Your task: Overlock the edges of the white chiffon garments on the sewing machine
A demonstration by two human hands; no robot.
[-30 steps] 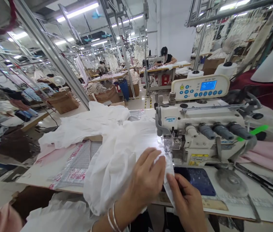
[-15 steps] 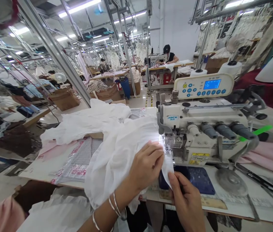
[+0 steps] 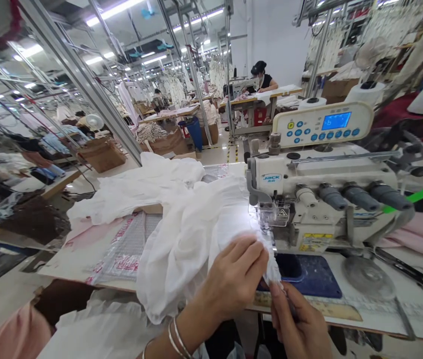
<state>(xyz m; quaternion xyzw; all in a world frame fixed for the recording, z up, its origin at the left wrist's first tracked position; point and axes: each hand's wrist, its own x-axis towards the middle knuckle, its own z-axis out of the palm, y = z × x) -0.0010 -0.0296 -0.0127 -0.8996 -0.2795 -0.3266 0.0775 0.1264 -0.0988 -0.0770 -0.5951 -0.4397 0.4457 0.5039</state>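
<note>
White cloth (image 3: 181,249) lies bunched on the table (image 3: 417,304), its gathered edge just short of the presser foot (image 3: 273,214) at 1 o'clock from the hands. The left hand (image 3: 234,276), fingers closed narrow over the folds, keeps the gathers packed. The right hand (image 3: 299,321) pinches the edge, holding it in line with the foot. Count: one overlock machine (image 3: 319,184) at 2 o'clock, three grey knobs (image 3: 361,198) on it, two thread cones (image 3: 364,93) beyond it, one blue mat (image 3: 305,274) just past the right hand. One co-worker (image 3: 260,75) sits at 12 o'clock, well apart.
</note>
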